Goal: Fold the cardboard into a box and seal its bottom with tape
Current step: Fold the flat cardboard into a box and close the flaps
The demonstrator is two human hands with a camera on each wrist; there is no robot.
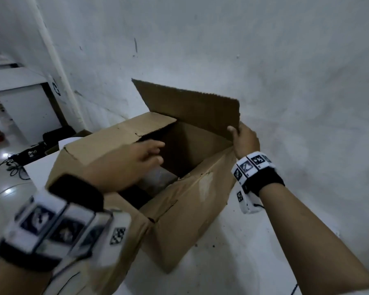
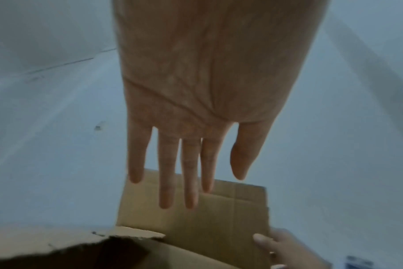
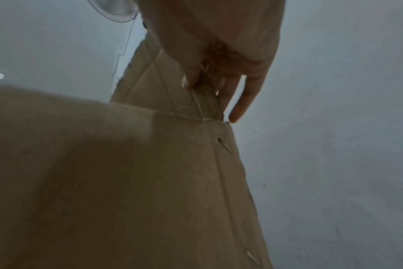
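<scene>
A brown cardboard box [image 1: 179, 209] stands opened up on a white table, its open end facing up. One flap [image 1: 190, 107] at the far side stands upright, and my right hand [image 1: 244, 139] pinches its right edge, thumb in front and fingers behind. In the right wrist view the right hand [image 3: 209, 80] grips that flap [image 3: 154, 85] just above the box corner. My left hand [image 1: 136, 160] hovers over the opening with fingers straight, holding nothing. From the left wrist the left hand [image 2: 186, 163] shows spread fingers above the flap [image 2: 219, 214]. No tape is in view.
A white wall [image 1: 264, 50] rises close behind the box. The white table [image 1: 253, 241] carries some dark specks near the box. On the floor at the left lie black devices and cables [image 1: 19, 158]. A white cabinet [image 1: 26, 107] stands farther left.
</scene>
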